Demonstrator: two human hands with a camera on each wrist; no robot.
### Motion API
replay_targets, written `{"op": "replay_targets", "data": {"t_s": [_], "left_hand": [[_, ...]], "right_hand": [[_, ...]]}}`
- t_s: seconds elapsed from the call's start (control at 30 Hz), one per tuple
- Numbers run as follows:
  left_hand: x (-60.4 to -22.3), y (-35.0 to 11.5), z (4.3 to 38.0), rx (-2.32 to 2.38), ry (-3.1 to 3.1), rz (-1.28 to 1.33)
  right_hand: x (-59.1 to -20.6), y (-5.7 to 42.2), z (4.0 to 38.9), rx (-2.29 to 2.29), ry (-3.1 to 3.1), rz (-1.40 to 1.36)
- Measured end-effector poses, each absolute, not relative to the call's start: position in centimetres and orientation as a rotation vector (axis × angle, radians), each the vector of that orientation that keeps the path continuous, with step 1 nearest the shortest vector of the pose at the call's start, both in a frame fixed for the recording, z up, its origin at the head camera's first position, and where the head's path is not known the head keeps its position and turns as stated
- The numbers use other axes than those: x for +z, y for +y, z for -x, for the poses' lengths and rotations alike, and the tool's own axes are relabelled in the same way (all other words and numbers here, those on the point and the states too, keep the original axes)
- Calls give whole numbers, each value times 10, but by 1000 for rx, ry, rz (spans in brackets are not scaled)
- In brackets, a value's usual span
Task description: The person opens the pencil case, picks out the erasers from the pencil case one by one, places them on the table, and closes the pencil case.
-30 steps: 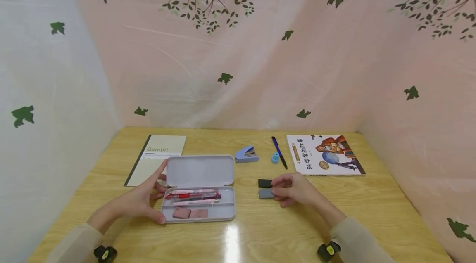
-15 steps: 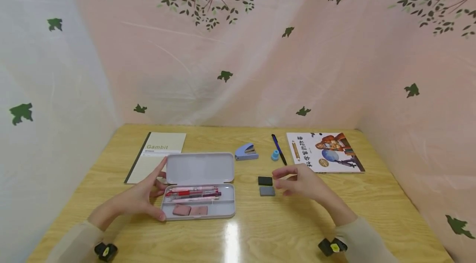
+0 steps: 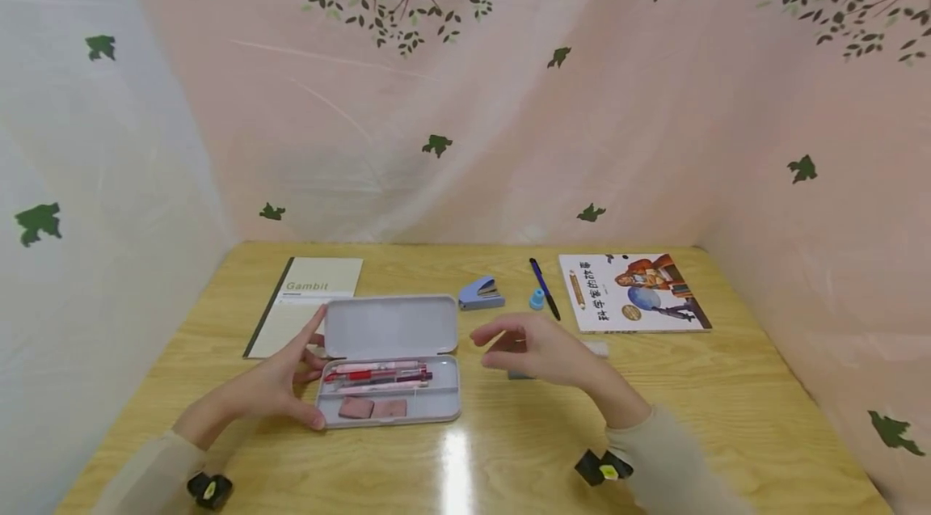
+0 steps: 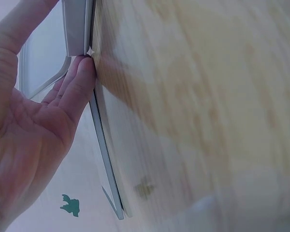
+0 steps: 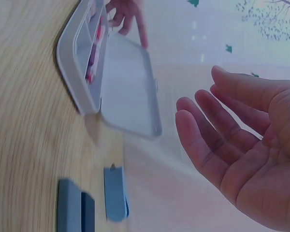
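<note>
An open pencil case (image 3: 391, 327) lies left of the table's middle, its lid tilted back. Several pens (image 3: 378, 376) fill its rear compartment, and two pinkish erasers (image 3: 373, 408) lie in the front one. My left hand (image 3: 272, 390) holds the case's left end, thumb at the front corner and fingers toward the hinge and lid. In the right wrist view my right hand (image 5: 246, 145) has loosely bent, parted fingers with nothing between them. It hovers right of the case, over a grey eraser (image 5: 69, 205) and a black eraser (image 5: 88, 212), largely hiding them in the head view.
A blue stapler (image 3: 481, 293), a small light-blue capped object (image 3: 537, 299) and a dark blue pen (image 3: 544, 289) lie behind. A notebook (image 3: 305, 305) is at the left, a book (image 3: 634, 293) at the right. A small whitish object (image 3: 596, 348) shows beside the right wrist.
My right hand let go of the grey eraser, leaving it beside the black one, then moved left over both toward the case. My left hand stayed at the case.
</note>
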State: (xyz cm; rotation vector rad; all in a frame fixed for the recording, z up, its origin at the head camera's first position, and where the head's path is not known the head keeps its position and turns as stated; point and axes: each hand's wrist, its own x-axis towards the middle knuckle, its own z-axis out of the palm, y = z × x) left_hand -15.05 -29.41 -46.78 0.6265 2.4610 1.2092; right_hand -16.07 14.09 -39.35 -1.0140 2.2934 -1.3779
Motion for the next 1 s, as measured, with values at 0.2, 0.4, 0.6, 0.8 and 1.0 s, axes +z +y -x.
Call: {"op": "replay_targets", "data": {"t_s": [0.2,0.4,0.6,0.8,1.0], "left_hand": [[-467,-295,151,1216,2462,-639],[-467,-294,153,1230,2455,-663],[-468,-294,149,1231,2448,-640],[-466,-293,147,1241,2447,-649],[-467,-292,150,1238,2457,-673]], "right_hand": [[-392,109,162,-1351,2241,1091],[-399,85,165,-1363,2188,1166],[-414,64,164,-1301,2171,1166],[-430,48,163,-1201,2194,1138],[-443,39,162,-1066,2272,1183]]}}
